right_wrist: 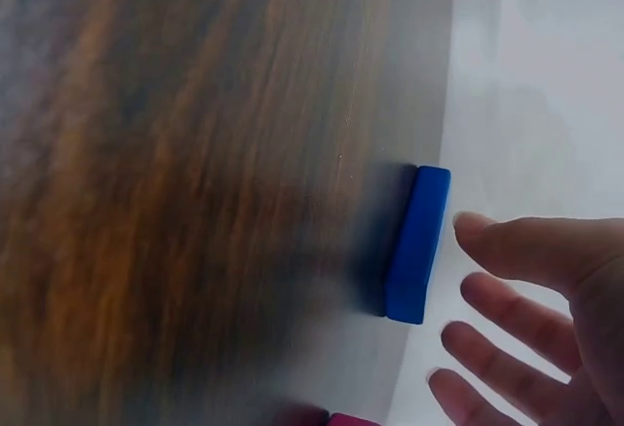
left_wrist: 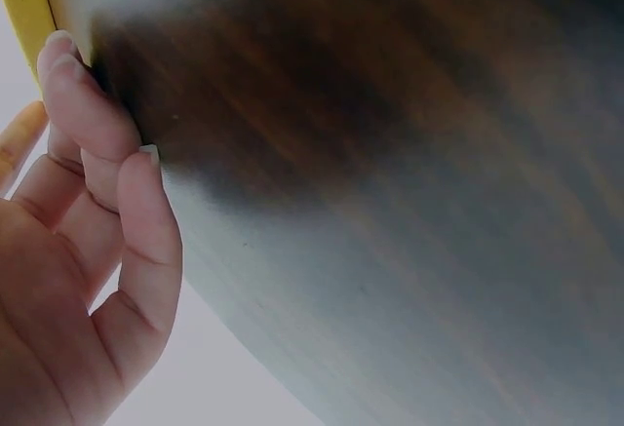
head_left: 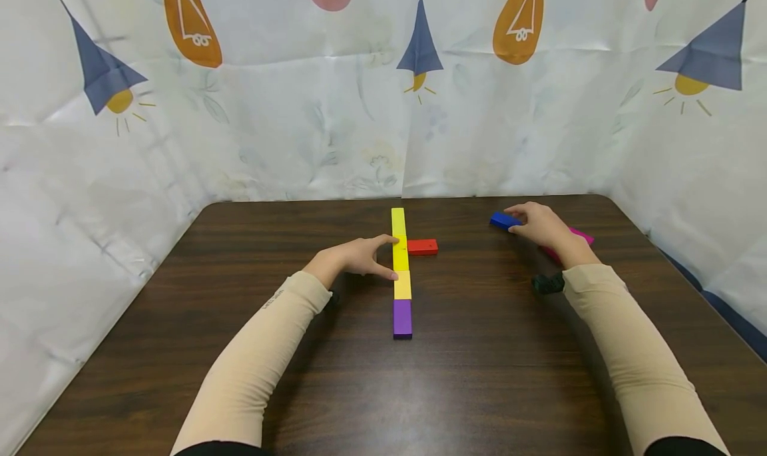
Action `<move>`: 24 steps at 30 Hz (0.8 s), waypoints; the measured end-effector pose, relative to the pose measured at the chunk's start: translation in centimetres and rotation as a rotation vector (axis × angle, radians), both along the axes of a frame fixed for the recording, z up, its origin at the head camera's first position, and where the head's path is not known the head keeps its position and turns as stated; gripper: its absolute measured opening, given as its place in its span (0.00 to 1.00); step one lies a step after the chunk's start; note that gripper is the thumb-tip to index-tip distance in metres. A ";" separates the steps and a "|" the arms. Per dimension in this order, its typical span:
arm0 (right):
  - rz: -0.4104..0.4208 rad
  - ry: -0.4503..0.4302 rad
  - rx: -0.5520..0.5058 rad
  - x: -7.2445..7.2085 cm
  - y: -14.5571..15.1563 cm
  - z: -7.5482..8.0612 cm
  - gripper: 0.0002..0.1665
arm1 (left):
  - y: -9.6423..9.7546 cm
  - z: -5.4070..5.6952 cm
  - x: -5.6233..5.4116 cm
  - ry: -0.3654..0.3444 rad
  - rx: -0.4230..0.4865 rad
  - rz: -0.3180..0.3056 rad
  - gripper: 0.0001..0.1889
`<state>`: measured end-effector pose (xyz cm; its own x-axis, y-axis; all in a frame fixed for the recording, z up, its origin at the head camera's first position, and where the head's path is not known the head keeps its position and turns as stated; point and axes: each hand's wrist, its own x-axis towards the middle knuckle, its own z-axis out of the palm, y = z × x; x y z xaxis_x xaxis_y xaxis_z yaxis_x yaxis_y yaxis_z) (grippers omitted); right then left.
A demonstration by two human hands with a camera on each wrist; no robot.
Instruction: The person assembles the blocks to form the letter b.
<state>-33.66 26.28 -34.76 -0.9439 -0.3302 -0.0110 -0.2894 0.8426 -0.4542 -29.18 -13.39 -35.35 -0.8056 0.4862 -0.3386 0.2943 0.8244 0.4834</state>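
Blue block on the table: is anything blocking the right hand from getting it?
Nothing visible does. In the right wrist view, only a bare gap shows between the right hand and the blue block. The magenta block lies behind the fingers, nearer the wrist.

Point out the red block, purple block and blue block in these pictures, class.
Red block point(head_left: 422, 246): head view, middle of its top.
Purple block point(head_left: 402, 317): head view, middle of its top.
Blue block point(right_wrist: 419, 244): right wrist view, middle of its visible length.

Beige sleeves point(head_left: 252, 363), small lettering point(head_left: 273, 299), black upper cloth point(head_left: 224, 449), dark wrist piece point(head_left: 548, 283)
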 end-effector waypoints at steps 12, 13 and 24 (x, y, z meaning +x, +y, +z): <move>-0.033 0.008 0.048 -1.1 -0.5 -1.2 0.30 | 0.0 -0.2 -0.3 -0.019 0.012 -0.009 0.49; -0.038 0.007 0.050 -1.1 -0.5 -1.2 0.29 | 0.0 -0.1 -0.2 -0.020 0.014 -0.010 0.49; -0.059 -0.017 0.038 -1.0 -0.9 -1.1 0.25 | 0.0 -0.1 -0.2 -0.010 0.005 -0.001 0.49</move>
